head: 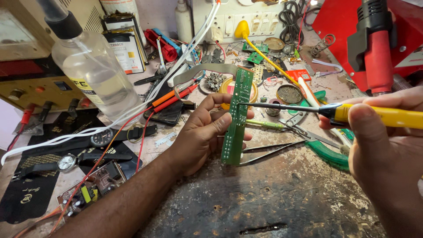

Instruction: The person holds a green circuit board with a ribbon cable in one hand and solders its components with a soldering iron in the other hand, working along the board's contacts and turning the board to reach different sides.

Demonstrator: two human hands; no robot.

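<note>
A single head-worn camera looks steeply down and forward over a scarred, dark wooden workbench (264,198), close enough that the left hand (200,134) and right hand (385,150) fill the near middle and right. The far edge reaches a white wall switchboard (246,22); a clear plastic bottle (90,61) looms at far left.

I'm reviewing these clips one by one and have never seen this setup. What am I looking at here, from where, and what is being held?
One picture, from a camera on the person's head, looking down at a cluttered repair bench. The left hand holds a long green circuit board upright. The right hand holds a yellow-handled soldering iron, its tip at the board. Around them lie tweezers, two wristwatches, a clear plastic bottle and red probes.
</note>
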